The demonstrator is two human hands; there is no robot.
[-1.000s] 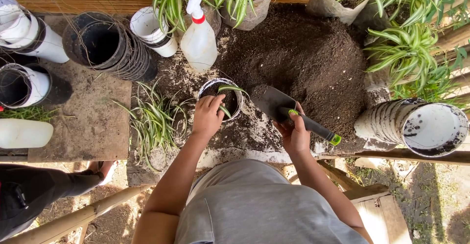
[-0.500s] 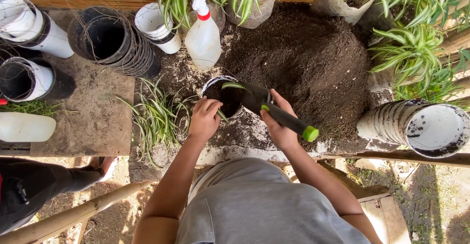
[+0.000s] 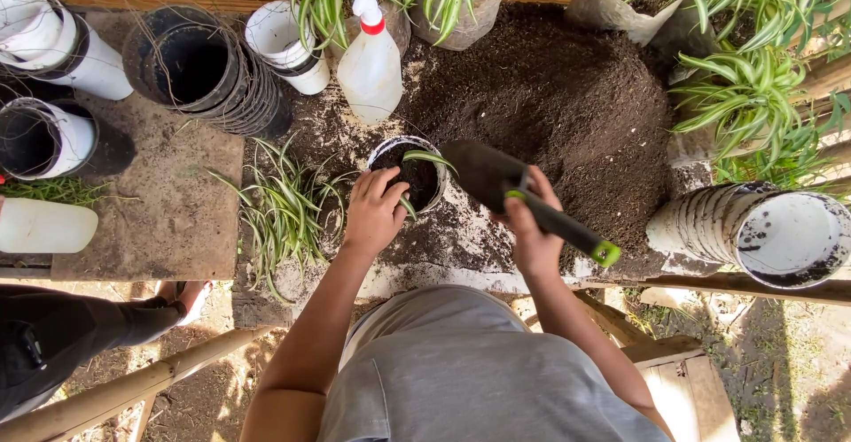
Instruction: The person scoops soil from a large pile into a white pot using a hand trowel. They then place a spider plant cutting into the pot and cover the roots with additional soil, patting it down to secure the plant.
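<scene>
Head view: the left hand [image 3: 374, 213] reaches forward from a bent elbow, fingers [image 3: 383, 185] curled on the near rim of a small white pot [image 3: 406, 174] at the worktop's [image 3: 160, 220] centre, steadying a green seedling [image 3: 424, 158] in its soil. At three o'clock of the pot, the right hand [image 3: 532, 229] has its fingers clamped round a trowel [image 3: 519, 192], blade by the pot, handle pointing to four o'clock. The soil heap [image 3: 567, 105] lies at one o'clock.

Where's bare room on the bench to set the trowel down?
Free: the brown board between the black pot stack and loose plantlets. Crowded: around the small pot, with left hand, right hand, trowel and soil heap.
</scene>
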